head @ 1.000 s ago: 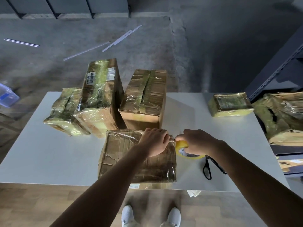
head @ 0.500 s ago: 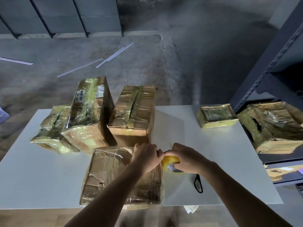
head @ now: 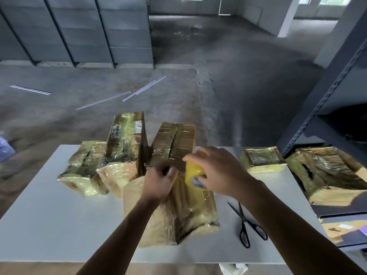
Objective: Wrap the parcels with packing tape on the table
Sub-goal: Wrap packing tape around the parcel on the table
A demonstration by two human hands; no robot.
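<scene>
Hands meet above a cardboard parcel (head: 178, 215) that lies at the near middle of a white table (head: 49, 225). The right hand (head: 220, 171) curls fingers and thumb round a yellow tape roll (head: 193, 173), held on edge just over the parcel's far end. The left hand (head: 158, 181) is just beside the roll, fingers curled at that same end; blur hides whether they pinch tape or wrapping. Black scissors (head: 245, 225) lie just right of the parcel, blades apart. Behind the hands is a cluster of three taped boxes: a low box (head: 83, 171), a tall box (head: 125, 143) and a middle box (head: 174, 141). A small flat packet (head: 262, 159) lies at the far right. A torn carton (head: 327, 175) rests on grey shelving (head: 325, 92) beside the table.
</scene>
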